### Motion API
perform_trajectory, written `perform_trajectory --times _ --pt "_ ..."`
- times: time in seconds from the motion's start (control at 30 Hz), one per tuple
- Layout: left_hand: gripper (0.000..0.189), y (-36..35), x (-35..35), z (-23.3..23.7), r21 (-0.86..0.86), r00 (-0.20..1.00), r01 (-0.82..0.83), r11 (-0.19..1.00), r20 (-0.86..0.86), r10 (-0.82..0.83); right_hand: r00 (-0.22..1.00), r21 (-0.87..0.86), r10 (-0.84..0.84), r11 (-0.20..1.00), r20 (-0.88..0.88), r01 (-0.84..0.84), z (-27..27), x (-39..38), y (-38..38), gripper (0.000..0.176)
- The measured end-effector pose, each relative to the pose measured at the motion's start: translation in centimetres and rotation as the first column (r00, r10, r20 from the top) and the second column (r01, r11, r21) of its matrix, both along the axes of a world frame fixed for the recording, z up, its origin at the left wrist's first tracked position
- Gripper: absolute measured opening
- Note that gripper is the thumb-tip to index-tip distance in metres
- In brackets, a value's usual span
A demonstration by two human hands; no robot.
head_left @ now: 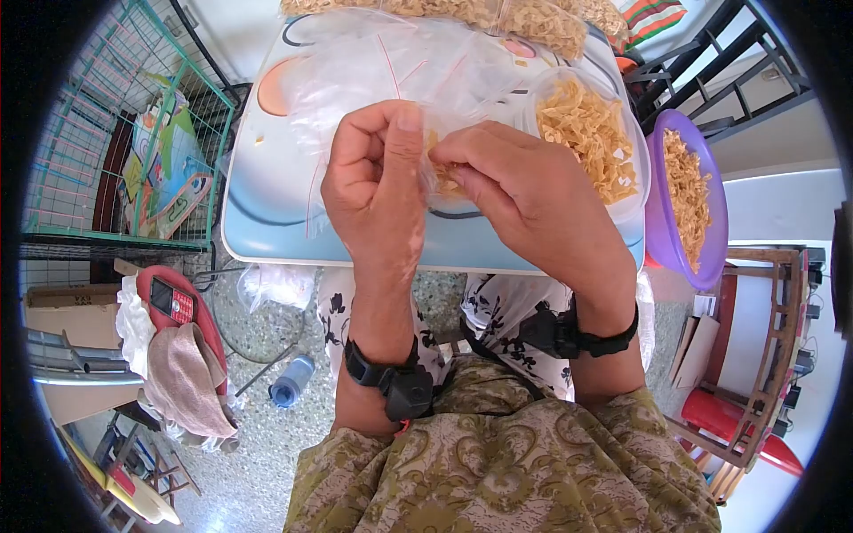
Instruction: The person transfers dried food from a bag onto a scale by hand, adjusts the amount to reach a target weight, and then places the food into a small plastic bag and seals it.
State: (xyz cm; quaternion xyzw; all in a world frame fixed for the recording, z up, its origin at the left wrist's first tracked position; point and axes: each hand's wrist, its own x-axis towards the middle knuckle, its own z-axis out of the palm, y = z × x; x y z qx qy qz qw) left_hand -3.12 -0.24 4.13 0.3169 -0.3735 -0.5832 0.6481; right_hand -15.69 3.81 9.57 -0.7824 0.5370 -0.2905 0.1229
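My left hand [378, 182] is closed, thumb raised, on the edge of a small clear plastic bag [430, 184]. Fingers pinched, my right hand [538, 182] is at the bag's mouth with yellowish dried flakes between its fingertips. Some flakes seem to be inside the bag, though my fingers hide part of it. Right of my hands stands a clear plastic tub [641, 197] holding more dried flakes [586, 133]. Behind my left hand lies a heap of clear zip bags [342, 84] with red strips.
Filled bags of flakes [542, 28] line the back of the table [267, 213]. A purple basin [661, 209] of flakes stands by the table's right edge. At the left are a green wire cage [133, 235] and a red stool [209, 329] bearing a phone [171, 300] and cloth [185, 373].
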Motion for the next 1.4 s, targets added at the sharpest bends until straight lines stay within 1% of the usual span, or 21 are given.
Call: perform_trajectory --times 0.07,0.1,0.17,0.2,0.27,0.3,0.37,0.4,0.47,0.5,0.57,0.7,0.77,0.9,0.93,1.0,1.07,1.1,1.17,1.2,1.4 --pt "0.015 0.0 0.0 0.0 -0.021 1.000 0.002 1.000 0.002 -0.002 0.997 -0.021 -0.046 0.999 -0.068 0.045 -0.1 0.1 0.0 0.014" --pt "0.015 0.0 0.0 0.0 -0.041 1.000 0.005 0.999 0.003 -0.005 0.997 -0.021 -0.046 0.999 -0.067 0.045 0.1 0.2 0.0 0.014" --pt "0.015 0.1 -0.1 0.3 -0.019 1.000 -0.014 1.000 0.011 0.014 0.994 -0.089 -0.106 0.990 0.002 0.105 0.7 0.4 -0.1 0.015" --pt "0.015 0.1 -0.1 0.4 0.001 0.999 -0.034 0.999 0.019 0.034 0.994 -0.088 -0.105 0.991 0.003 0.105 0.7 0.5 -0.1 0.015" --pt "0.015 0.1 -0.3 0.6 -0.001 0.998 -0.055 0.998 0.003 0.055 0.974 -0.125 -0.176 0.973 0.146 0.195 0.8 0.5 -0.1 0.016" --pt "0.015 0.1 -0.4 0.6 -0.004 0.997 -0.076 0.997 -0.014 0.076 0.973 -0.125 -0.176 0.973 0.146 0.195 1.0 0.4 0.0 0.016" --pt "0.015 0.1 -0.1 0.3 -0.004 0.998 -0.059 0.998 -0.008 0.059 0.991 -0.126 -0.135 0.983 0.007 0.135 1.4 0.1 0.3 0.017" --pt "0.016 0.1 0.0 0.2 -0.003 0.999 -0.042 0.999 -0.002 0.042 0.991 -0.126 -0.136 0.983 0.007 0.136 1.2 0.1 0.4 0.017" --pt "0.016 0.1 0.0 0.1 -0.006 0.999 -0.043 0.999 0.009 0.043 0.994 -0.060 -0.079 0.995 -0.070 0.075 0.6 0.3 1.0 0.024" --pt "0.016 0.1 0.1 0.1 -0.008 0.999 -0.045 0.999 0.021 0.045 0.994 -0.060 -0.080 0.995 -0.071 0.075 0.7 0.4 1.3 0.024" --pt "0.016 0.1 0.0 0.1 0.000 0.999 -0.047 0.999 0.017 0.047 0.994 0.165 -0.019 0.986 -0.107 0.036 1.0 0.7 1.8 0.033" --pt "0.016 0.2 -0.2 0.3 -0.010 0.999 -0.049 0.999 0.010 0.049 0.994 0.170 0.031 0.985 -0.106 -0.013 1.0 0.6 2.0 0.038" --pt "0.016 0.3 -0.1 0.4 -0.016 1.000 -0.023 1.000 0.005 0.023 0.995 0.089 0.022 0.996 -0.101 -0.013 0.4 0.6 1.9 0.038" --pt "0.015 0.5 0.1 0.6 -0.019 1.000 -0.002 1.000 -0.002 0.002 0.996 0.093 0.007 0.996 -0.088 0.002 0.7 0.6 1.8 0.037" --pt "0.015 0.4 0.1 0.6 -0.019 1.000 -0.002 1.000 -0.002 0.002 0.997 0.056 0.001 0.998 -0.072 0.003 0.8 0.5 1.7 0.036" --pt "0.015 0.2 0.2 0.4 -0.008 0.998 0.000 1.000 -0.069 0.000 0.998 0.020 -0.005 1.000 -0.055 0.006 0.8 0.3 1.7 0.035" --pt "0.015 0.1 0.4 0.3 -0.010 0.994 0.010 1.000 -0.111 -0.011 0.998 -0.041 -0.066 0.997 -0.017 0.066 0.9 0.2 1.7 0.030" --pt "0.016 0.1 0.5 0.2 -0.013 0.988 0.019 1.000 -0.154 -0.021 0.998 -0.041 -0.067 0.997 -0.018 0.067 0.7 0.0 1.6 0.030" --pt "0.016 0.0 0.6 0.1 -0.009 0.985 0.026 1.000 -0.169 -0.027 0.995 -0.114 -0.085 0.990 -0.045 0.079 0.2 -0.2 1.4 0.024" --pt "0.017 -0.1 0.7 0.0 -0.004 0.983 0.032 0.999 -0.181 -0.032 0.996 -0.114 -0.083 0.990 -0.045 0.077 0.2 -0.2 1.3 0.024" --pt "0.018 -0.3 0.6 -0.1 0.052 0.987 -0.047 0.998 -0.152 0.054 0.996 -0.226 -0.082 0.972 -0.043 0.070 0.7 0.0 1.1 0.022"
